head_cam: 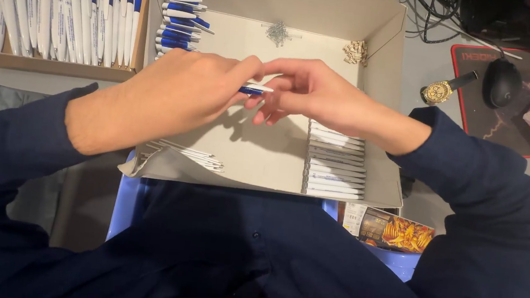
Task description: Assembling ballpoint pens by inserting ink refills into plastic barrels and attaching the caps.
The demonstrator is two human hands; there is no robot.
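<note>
Cluttered desk setup, with a shallow cardboard box sitting right over the person's lap and taking up most of the view. Both hands meet above the middle of it: the left hand is closed on a white and blue pen, pinching it at the fingertips, and the right hand comes in from the other side with its fingers curled onto the white tip of the same pen. So both hands are clamped on that one pen, held level just over the box floor.

Inside the box, a row of white pen barrels is stacked near the right wall, a stack of blue and white pens sits top left, and a little heap of springs is at the back. Another box of finished pens is off to the left. On the right sit a gold wristwatch and a black mouse.
</note>
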